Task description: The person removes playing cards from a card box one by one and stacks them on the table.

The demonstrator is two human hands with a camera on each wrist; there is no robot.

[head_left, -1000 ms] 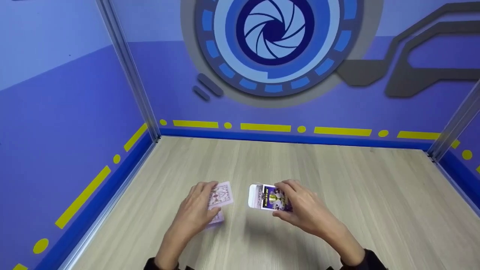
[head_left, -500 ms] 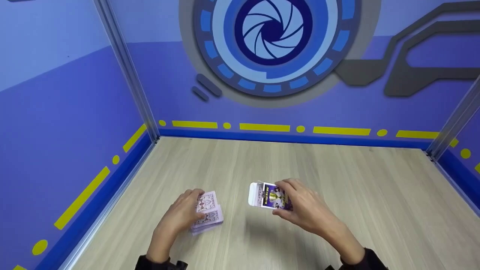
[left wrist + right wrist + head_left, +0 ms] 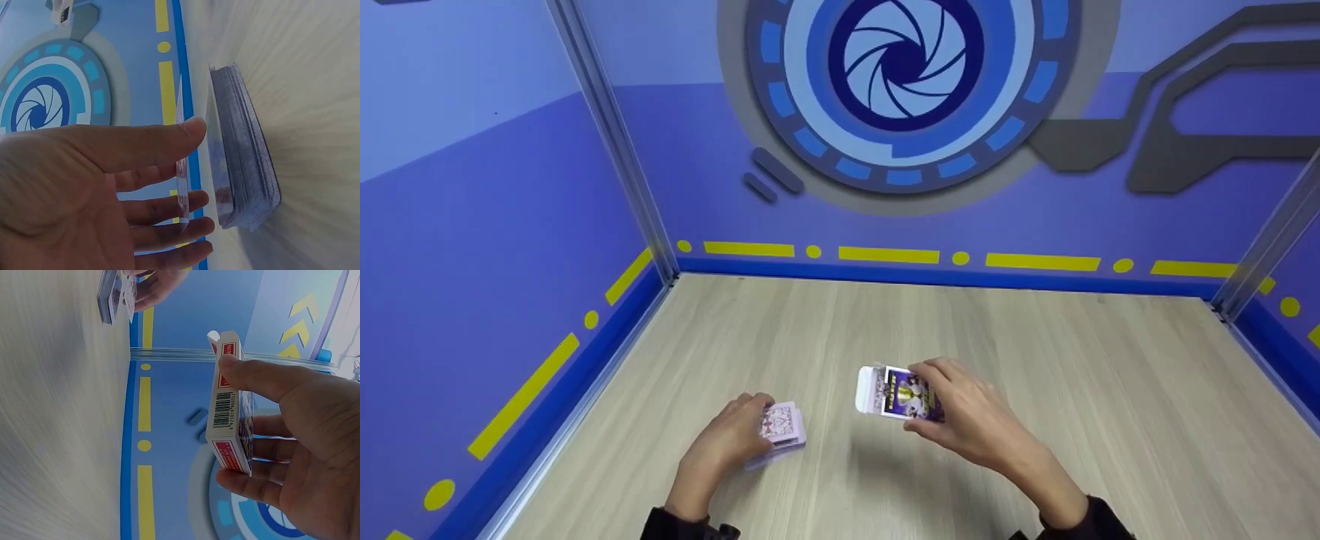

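Note:
My left hand (image 3: 730, 433) pinches a thin playing card (image 3: 181, 194) between thumb and fingers, its patterned pink-and-white back facing up in the head view. Just beneath that card, a thick stack of playing cards (image 3: 243, 149) lies on the table, a narrow gap showing between them in the left wrist view. My right hand (image 3: 979, 414) grips a purple-and-white card box (image 3: 910, 394) by its sides, above the table. The box's white end flap (image 3: 865, 390) hangs open towards the left, and a patterned card back shows at the mouth. A barcode (image 3: 223, 410) marks its narrow side.
The light wood table (image 3: 1035, 352) spreads around both hands. Blue-purple panels (image 3: 885, 217) with yellow dashes wall it at the back and sides, joined by metal corner posts (image 3: 615, 142).
My left hand has come back and to the left with the card, down over the stack, which was partly hidden before. The right hand holds the box in nearly the same place.

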